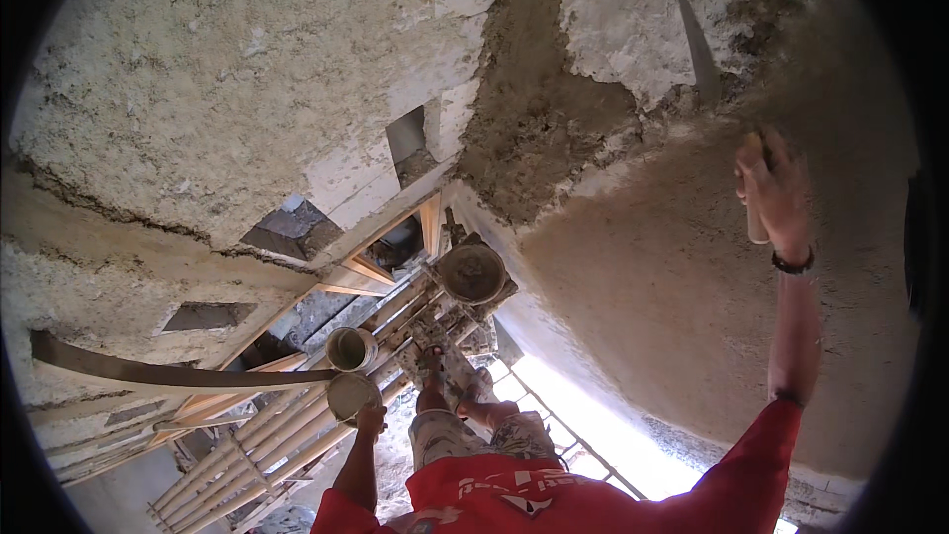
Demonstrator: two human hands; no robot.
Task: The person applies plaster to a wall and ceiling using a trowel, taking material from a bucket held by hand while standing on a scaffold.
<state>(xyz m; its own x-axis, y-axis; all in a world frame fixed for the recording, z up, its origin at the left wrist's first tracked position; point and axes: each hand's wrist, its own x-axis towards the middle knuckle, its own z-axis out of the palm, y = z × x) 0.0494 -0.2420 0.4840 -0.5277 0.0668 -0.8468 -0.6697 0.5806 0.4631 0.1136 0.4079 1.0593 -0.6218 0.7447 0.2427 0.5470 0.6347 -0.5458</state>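
My right hand [779, 200] is raised high against the wall on the right, fingers wrapped round the pale handle of a trowel [700, 51]. Its long metal blade points up near the border between wet, brown plaster [539, 129] and rough, pale wall. Low on the left, my left hand [371, 421] grips the edge of a round grey pan [353, 397]. What the pan holds is hard to make out. Just beyond it stands a bucket [351, 348], partly overlapped by the pan. A mortar-smeared basin [472, 273] sits farther ahead, near the wall corner.
My bare feet stand on a mortar-spattered plank [420, 336] over bamboo poles [287, 435]. A long curved-looking strip [148, 364] extends left from the pan. The left wall has several rectangular holes [292, 227]. A ladder-like frame [563, 425] lies beside bright light.
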